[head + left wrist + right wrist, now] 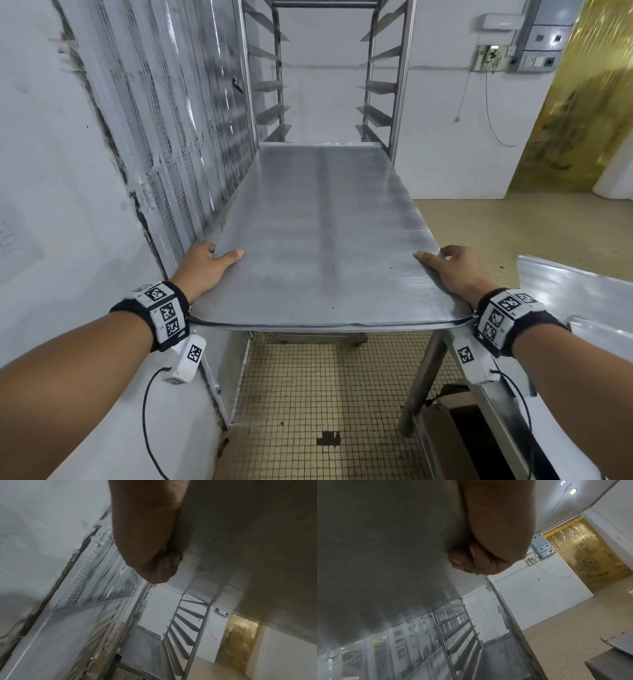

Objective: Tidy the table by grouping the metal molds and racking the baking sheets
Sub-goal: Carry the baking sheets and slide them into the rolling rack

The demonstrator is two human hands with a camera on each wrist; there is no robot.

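Note:
I carry a large flat metal baking sheet (pixel 322 233) level in front of me, its far edge close to the open metal rack (pixel 325 85). My left hand (pixel 209 262) grips its left edge, thumb on top and fingers curled under. My right hand (pixel 448 263) grips the right edge the same way. In the left wrist view the left hand (pixel 154 563) is curled under the sheet's underside (pixel 248 547). The right wrist view shows the right hand (pixel 481 561) curled below the sheet (pixel 385 547), with the rack's side ledges (pixel 458 632) ahead.
A wire-mesh panel (pixel 178 137) leans along the white wall on the left. A steel table (pixel 582 298) stands at my right, a cardboard box (pixel 455 421) under it. The floor is tiled, and a yellow strip curtain (pixel 582 102) hangs at the back right.

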